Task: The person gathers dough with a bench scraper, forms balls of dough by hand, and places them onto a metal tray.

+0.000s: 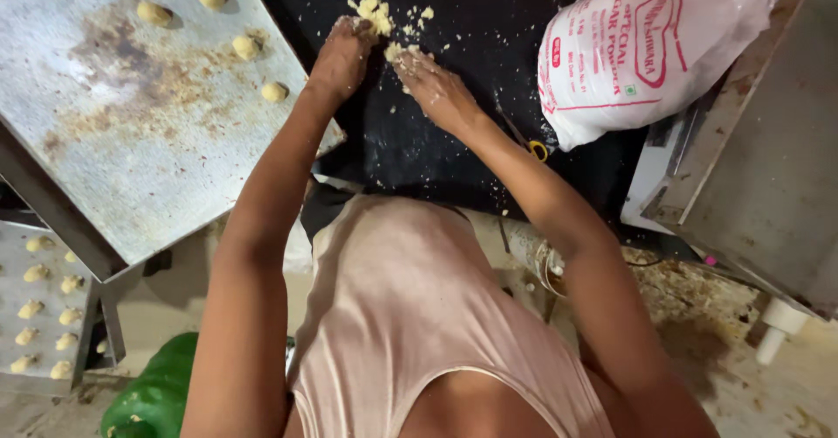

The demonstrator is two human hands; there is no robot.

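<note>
On the black tabletop (419,141), both bare hands are working at a scatter of pale yellow dough crumbs (374,10). Both arms are reaching forward from the body, stretched nearly straight and converging toward the crumbs, the elbows held wide apart. The left hand (342,54) is lying knuckles-up with its wrist bent forward, its fingers curling down into the edge of the biggest clump; how tightly its grip is closing cannot be told, since the fingertips are hidden under the hand. The right hand (436,87) is lying just beside it, palm down and angled inward, its fingers spread loosely and dusted with crumbs, the fingertips touching a small lump of dough (394,51) without clearly pinching it. The two hands are sitting near each other but not touching.

To the left, a worn metal tray (131,141) is overlapping the tabletop's edge and carrying a few small dough balls (246,47). Below it, a second tray (17,255) is holding rows of similar pieces. A white and pink plastic bag (646,54) is resting at the right, with a yellow-handled tool (538,149) peeking from under its corner. A green object (157,394) is lying on the floor.
</note>
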